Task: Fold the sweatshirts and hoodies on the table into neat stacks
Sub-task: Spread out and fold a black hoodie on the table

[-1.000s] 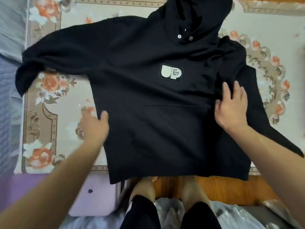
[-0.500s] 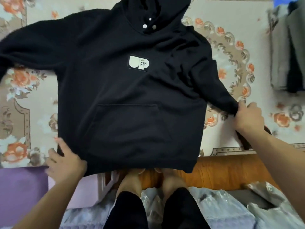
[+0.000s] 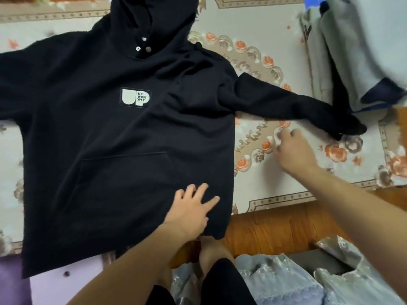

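A black hoodie (image 3: pixel 105 133) with a white logo patch lies face up on the floral table cover (image 3: pixel 275 40), hood pointing away. Its right sleeve (image 3: pixel 286 106) stretches out to the right, and its left sleeve runs off the left edge. My left hand (image 3: pixel 193 208) lies flat with spread fingers on the hoodie's lower right front, near the hem. My right hand (image 3: pixel 293 150) hovers over the cover just below the outstretched sleeve, fingers loosely curled and holding nothing.
A pile of grey and dark garments (image 3: pixel 343 53) sits at the far right of the table. The table's wooden edge (image 3: pixel 275 225) runs below the cover. Clear plastic bags (image 3: pixel 297 278) lie on the floor by my legs.
My right hand has let go of the right sleeve, which now lies stretched out to the right. My left hand moved from the hem's left corner to the lower right front.
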